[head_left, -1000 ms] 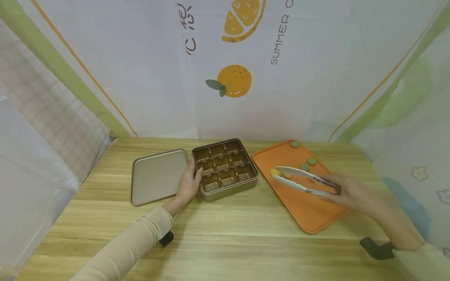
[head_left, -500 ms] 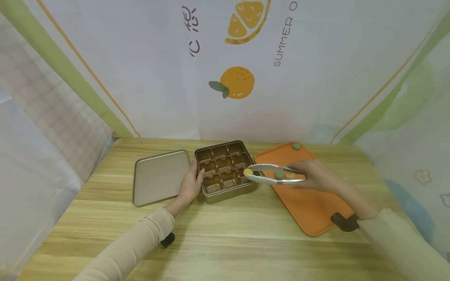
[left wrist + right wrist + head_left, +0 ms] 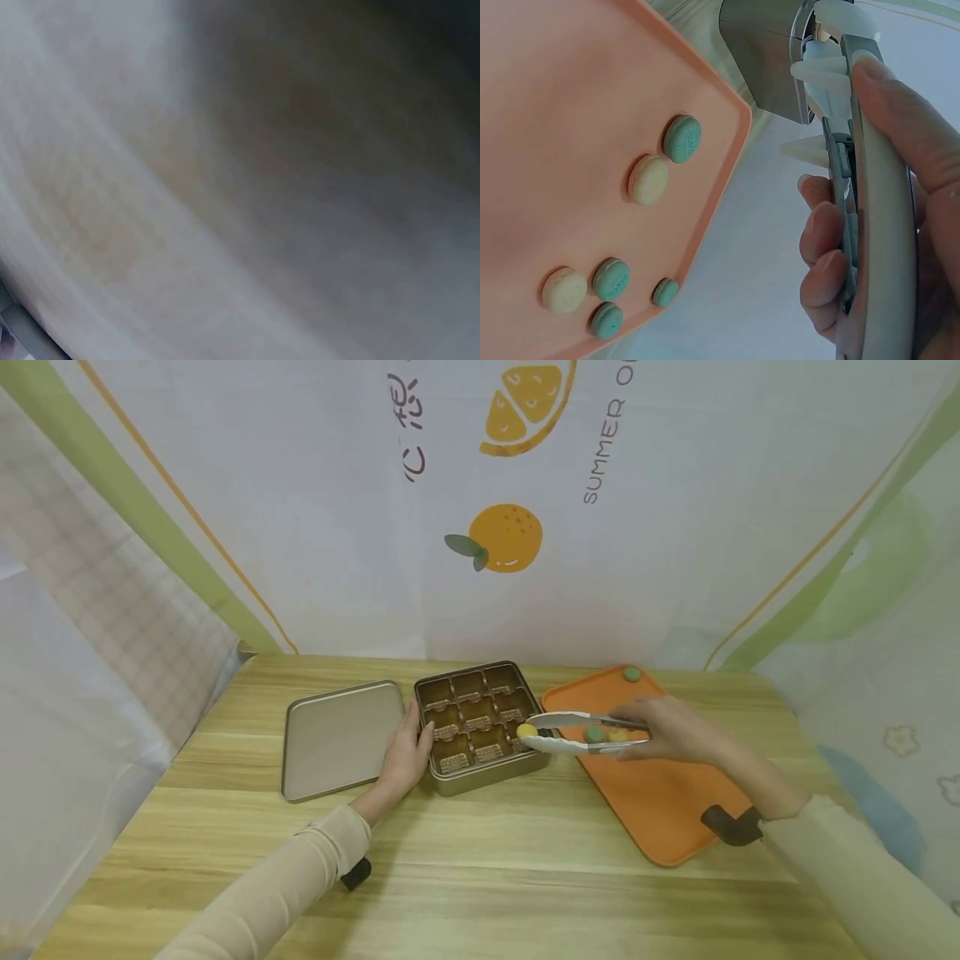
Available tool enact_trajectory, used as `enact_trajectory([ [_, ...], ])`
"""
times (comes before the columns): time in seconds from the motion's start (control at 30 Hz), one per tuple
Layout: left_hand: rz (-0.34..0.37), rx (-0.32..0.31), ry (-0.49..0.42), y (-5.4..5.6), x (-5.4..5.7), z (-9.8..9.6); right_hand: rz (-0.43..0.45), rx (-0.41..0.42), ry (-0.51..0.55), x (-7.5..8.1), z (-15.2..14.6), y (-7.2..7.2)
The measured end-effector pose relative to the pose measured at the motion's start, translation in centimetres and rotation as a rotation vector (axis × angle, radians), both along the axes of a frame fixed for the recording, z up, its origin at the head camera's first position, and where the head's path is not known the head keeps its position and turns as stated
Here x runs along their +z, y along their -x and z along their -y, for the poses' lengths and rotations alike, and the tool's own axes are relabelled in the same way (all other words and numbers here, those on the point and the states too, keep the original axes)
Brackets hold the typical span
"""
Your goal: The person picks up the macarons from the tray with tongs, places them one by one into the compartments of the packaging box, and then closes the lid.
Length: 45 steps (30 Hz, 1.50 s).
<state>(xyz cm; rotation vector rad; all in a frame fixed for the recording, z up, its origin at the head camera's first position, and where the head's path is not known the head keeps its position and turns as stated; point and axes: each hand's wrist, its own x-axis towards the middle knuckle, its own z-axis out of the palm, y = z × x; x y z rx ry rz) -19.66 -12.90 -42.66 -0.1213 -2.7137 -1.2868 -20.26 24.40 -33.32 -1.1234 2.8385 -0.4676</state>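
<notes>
My left hand [image 3: 406, 756] rests against the left side of a square metal tin [image 3: 491, 771], its thumb over the rim. Dividers part the tin's brown insert into several compartments. My right hand [image 3: 670, 728] grips a pair of tongs [image 3: 566, 745], also large in the right wrist view, where the thumb lies along one arm of the tongs [image 3: 885, 217]. Between the white tips sits a yellow macaron [image 3: 527, 732], over the tin's front right compartment. Whether it touches the insert, I cannot tell. The left wrist view is only a blur.
An orange tray [image 3: 660, 810] lies right of the tin, carrying several green and cream macarons, such as a green macaron [image 3: 682, 139] and a cream macaron [image 3: 648, 180]. Left of the tin lies a flat metal lid [image 3: 341, 739]. A printed curtain [image 3: 337, 568] hangs behind the table.
My right hand has moved left with the tongs, taking the yellow macaron from above the tray to over the tin. In the last half second it hardly shifts. The left hand stays at the tin.
</notes>
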Motion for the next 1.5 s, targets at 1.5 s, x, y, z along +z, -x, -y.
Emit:
enact_trajectory([
  [1.5, -0.008, 0.009, 0.036, 0.1, -0.2, -0.1, 0.039, -0.460, -0.022, -4.7, -15.3, -7.5],
])
